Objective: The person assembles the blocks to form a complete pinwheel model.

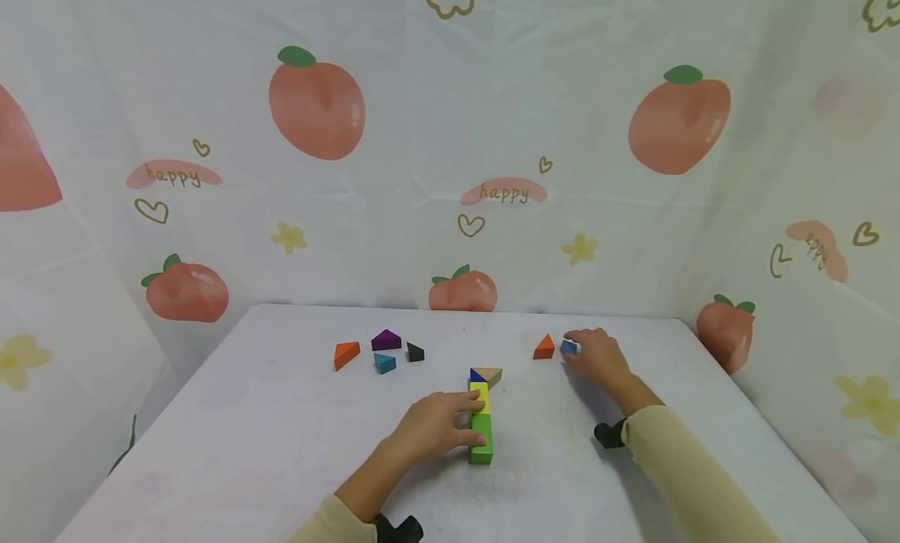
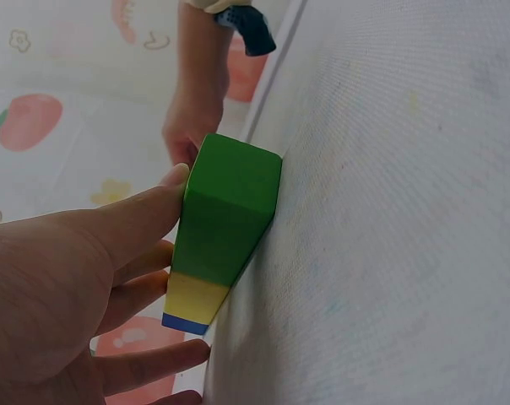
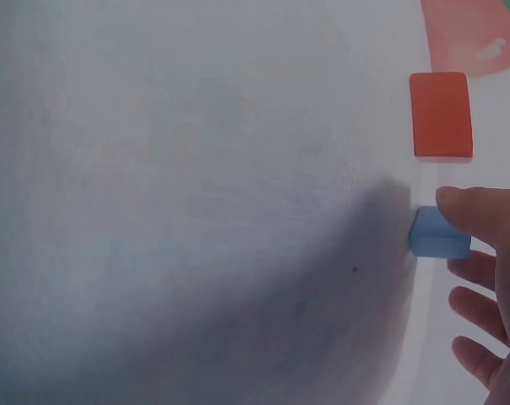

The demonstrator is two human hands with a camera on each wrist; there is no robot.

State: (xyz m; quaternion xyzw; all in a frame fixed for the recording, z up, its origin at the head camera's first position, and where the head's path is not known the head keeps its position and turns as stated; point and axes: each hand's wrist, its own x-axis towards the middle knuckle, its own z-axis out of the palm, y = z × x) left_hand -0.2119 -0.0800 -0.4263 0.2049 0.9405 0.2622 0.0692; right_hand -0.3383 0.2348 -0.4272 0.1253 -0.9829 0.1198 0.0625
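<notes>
My left hand [image 1: 432,427] rests against a short column of blocks, its thumb touching the green block [image 2: 234,181] and its fairly straight fingers reaching over the yellow block [image 1: 481,407]. Beyond the yellow block, a dark blue triangular block [image 1: 475,376] lies beside a tan triangular block [image 1: 494,375]. At the back right, my right hand [image 1: 601,359] pinches a light blue block [image 3: 441,245] between thumb and index finger, its other fingers loosely bent. An orange-red triangular block [image 1: 544,348] stands just left of that hand, apart from it.
Left of the column, towards the back, lie an orange block [image 1: 347,355], a purple block [image 1: 386,340], a teal block [image 1: 384,362] and a black block [image 1: 416,352]. The white table [image 1: 267,434] meets a fruit-printed cloth [image 1: 394,238] at its back edge.
</notes>
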